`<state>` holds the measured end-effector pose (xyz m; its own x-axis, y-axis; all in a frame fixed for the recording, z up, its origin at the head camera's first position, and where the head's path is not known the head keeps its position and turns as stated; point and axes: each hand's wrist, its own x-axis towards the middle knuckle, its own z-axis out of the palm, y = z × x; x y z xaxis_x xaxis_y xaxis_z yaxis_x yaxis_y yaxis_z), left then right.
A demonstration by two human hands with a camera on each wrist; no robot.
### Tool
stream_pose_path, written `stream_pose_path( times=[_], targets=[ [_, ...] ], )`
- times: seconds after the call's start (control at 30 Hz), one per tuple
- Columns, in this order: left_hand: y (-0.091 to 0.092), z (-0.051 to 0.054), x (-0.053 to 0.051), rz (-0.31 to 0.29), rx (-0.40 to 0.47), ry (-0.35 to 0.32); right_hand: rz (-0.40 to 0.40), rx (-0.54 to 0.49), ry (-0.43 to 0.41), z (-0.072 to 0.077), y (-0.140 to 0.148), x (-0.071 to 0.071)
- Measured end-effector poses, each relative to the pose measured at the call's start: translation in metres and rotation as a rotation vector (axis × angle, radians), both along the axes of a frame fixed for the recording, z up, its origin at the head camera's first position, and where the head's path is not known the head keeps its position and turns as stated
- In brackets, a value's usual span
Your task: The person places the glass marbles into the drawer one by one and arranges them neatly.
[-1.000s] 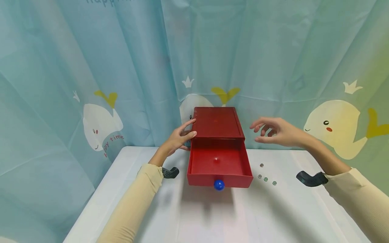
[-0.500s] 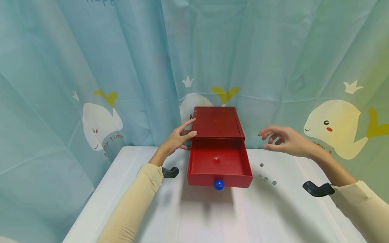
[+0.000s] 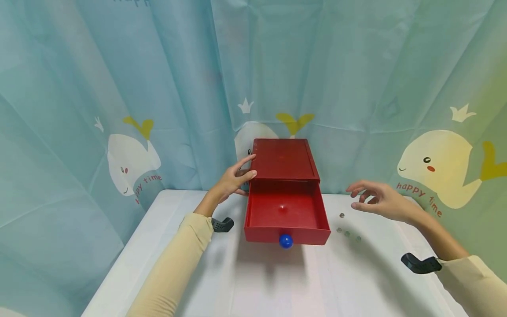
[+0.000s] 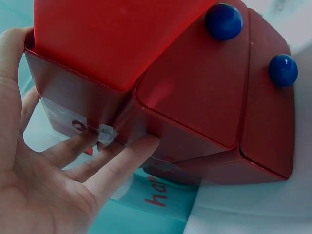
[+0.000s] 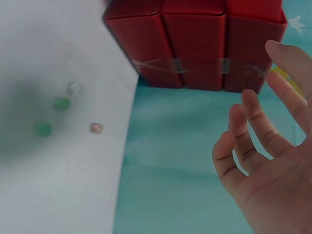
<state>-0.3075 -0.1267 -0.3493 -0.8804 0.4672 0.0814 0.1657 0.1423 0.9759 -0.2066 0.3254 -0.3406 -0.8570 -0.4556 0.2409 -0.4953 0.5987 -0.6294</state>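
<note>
Cabinet, red and three-tiered, with three blue knobs, stands at frame centre, its top drawer pulled out. The left hand, fingers extended, touches its left side; the right hand, loosely bent, holding nothing, hovers right of centre, apart from four small beads: two green, one clear, one brownish. Likely step: collecting beads; next needs lowering, then pinching.

The right hand has moved lower and farther right, away from the red drawer cabinet, its sleeve shifting along with it. A shadow now falls across the two green beads, and the red "happy time" lettering, earlier covered by the arm, shows fully.
</note>
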Motion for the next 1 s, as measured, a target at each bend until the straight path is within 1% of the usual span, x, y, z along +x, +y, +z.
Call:
stream_pose_path(
  times=[0.27, 0.57, 1.0],
  targets=[
    [0.001, 0.001, 0.000, 0.013, -0.006, -0.001, -0.063, -0.003, -0.050, -0.028, 0.010, 0.005],
    [0.001, 0.000, 0.001, 0.010, -0.001, -0.003, -0.096, -0.005, -0.052, -0.056, 0.023, 0.007],
    [0.001, -0.002, -0.003, 0.015, -0.014, 0.017, -0.081, -0.015, -0.087, -0.090, 0.037, 0.011]
  ],
)
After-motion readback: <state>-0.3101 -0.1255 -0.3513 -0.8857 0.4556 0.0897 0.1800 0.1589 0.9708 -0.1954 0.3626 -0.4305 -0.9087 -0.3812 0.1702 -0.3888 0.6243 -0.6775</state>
